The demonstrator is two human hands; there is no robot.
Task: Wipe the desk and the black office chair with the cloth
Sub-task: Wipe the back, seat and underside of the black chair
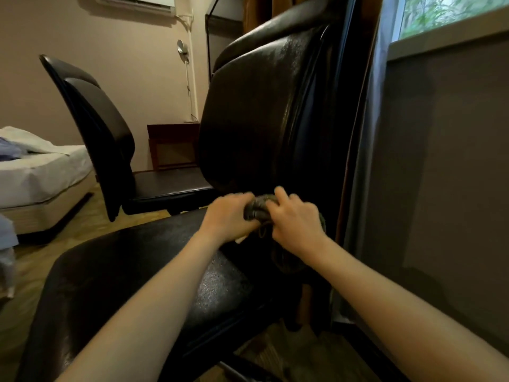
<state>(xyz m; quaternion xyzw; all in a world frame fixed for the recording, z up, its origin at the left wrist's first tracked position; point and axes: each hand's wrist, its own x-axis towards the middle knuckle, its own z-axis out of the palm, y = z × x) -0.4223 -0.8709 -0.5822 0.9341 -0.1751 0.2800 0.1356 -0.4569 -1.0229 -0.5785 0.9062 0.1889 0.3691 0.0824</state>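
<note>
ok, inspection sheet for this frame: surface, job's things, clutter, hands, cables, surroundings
Surface: black office chair, seat and backrest glossy; desk not in view.
Job's things: cloth, dark, bunched at the seat-backrest join.
Clutter: second chair behind; bed with rumpled bedding at left.
Hands: left hand and right hand both grip the cloth.
Cables: thin cord or pipe down the far wall; cannot tell which.
Surroundings: curtain and window at right, air conditioner top left, wooden floor.
</note>
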